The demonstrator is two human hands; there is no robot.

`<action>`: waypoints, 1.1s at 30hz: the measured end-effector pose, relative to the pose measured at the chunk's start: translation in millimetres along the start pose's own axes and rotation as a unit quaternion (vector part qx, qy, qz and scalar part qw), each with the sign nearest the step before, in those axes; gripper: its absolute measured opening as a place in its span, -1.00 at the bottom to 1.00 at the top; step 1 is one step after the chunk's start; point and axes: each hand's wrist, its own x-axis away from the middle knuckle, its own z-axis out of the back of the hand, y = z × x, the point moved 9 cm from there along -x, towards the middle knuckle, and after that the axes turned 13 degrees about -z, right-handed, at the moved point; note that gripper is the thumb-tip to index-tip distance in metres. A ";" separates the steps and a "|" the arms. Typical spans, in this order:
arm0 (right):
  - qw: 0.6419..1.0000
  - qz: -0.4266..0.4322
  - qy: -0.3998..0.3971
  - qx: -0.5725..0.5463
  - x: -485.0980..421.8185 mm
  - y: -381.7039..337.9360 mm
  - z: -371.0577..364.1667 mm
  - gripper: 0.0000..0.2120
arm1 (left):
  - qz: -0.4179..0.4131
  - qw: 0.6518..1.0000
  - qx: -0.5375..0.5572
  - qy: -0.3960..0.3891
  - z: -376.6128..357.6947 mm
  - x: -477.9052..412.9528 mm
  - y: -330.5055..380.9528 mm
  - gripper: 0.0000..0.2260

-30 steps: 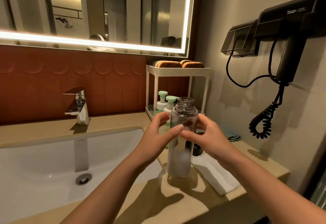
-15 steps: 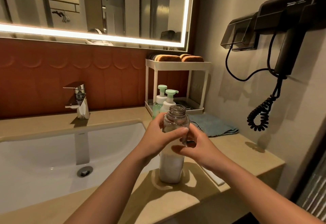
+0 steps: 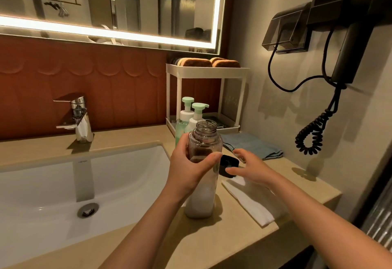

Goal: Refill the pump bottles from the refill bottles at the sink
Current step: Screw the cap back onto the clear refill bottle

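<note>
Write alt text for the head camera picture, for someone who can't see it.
A person's left hand grips an open clear bottle, part full of white liquid, standing on a bathroom counter beside the sink. The right hand holds a black cap by a white towel. Two green-topped pump bottles stand behind.

One wide-angle camera, worn on the head, is looking forward and down from the front edge of the counter [image 3: 222, 239], sitting close above the left hand [image 3: 191, 171] and right hand [image 3: 252, 169]. It is facing the back edge and right back corner, taking in the sink [image 3: 127, 184] at the left and the mirror [image 3: 131, 3] above.
</note>
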 end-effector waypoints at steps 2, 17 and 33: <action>0.998 -0.017 0.017 0.050 -13.8 7.2 -8.3 -0.21 | 0.000 1.000 -0.005 0.002 1.5 -1.6 -3.7 -0.49; 0.988 0.075 0.098 -0.091 13.5 -32.3 22.9 -0.37 | 0.002 1.000 0.007 0.004 2.7 0.2 -16.4 -0.41; 0.971 0.227 -0.016 -0.075 107.2 -119.3 91.3 -0.39 | -0.008 1.000 0.009 0.011 2.1 0.7 -13.8 -0.38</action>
